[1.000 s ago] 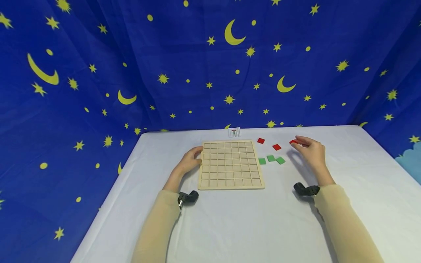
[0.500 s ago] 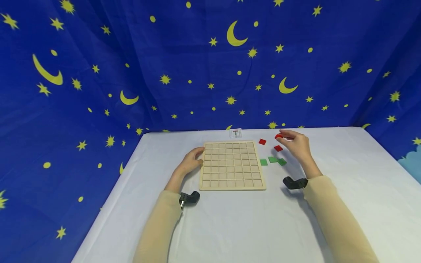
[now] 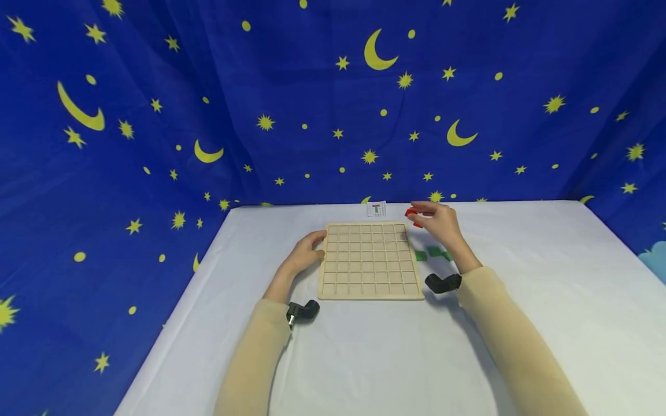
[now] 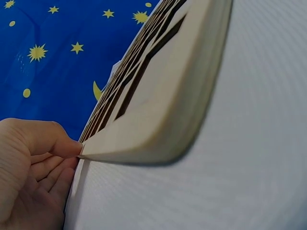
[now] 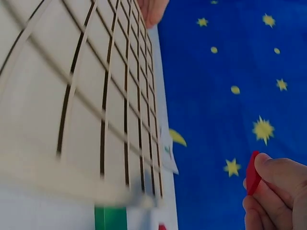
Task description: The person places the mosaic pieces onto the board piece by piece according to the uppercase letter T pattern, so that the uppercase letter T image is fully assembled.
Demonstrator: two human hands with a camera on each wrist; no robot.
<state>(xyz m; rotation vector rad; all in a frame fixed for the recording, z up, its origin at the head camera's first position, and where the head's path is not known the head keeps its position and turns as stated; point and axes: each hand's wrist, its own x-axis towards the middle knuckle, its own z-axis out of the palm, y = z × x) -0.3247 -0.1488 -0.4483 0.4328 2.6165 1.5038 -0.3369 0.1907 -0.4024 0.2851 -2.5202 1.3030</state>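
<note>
A pale wooden grid board lies on the white table. My left hand holds its left edge; in the left wrist view the thumb meets the board's rim and the other fingers curl below. Beyond the board's far right corner, my right hand pinches a red square tile between thumb and fingers, raised above the table. Another red tile shows just under that hand. Several green tiles lie along the board's right side, partly shaded and overlapped by the right wrist.
A small printed card with a coloured grid pattern lies behind the board. The white tablecloth reaches back to a blue curtain with yellow stars and moons. Each wrist carries a black camera mount.
My right hand has moved left with the red tile, from the far right over the other red tiles to near the board's corner. The left hand stays at the board's edge.
</note>
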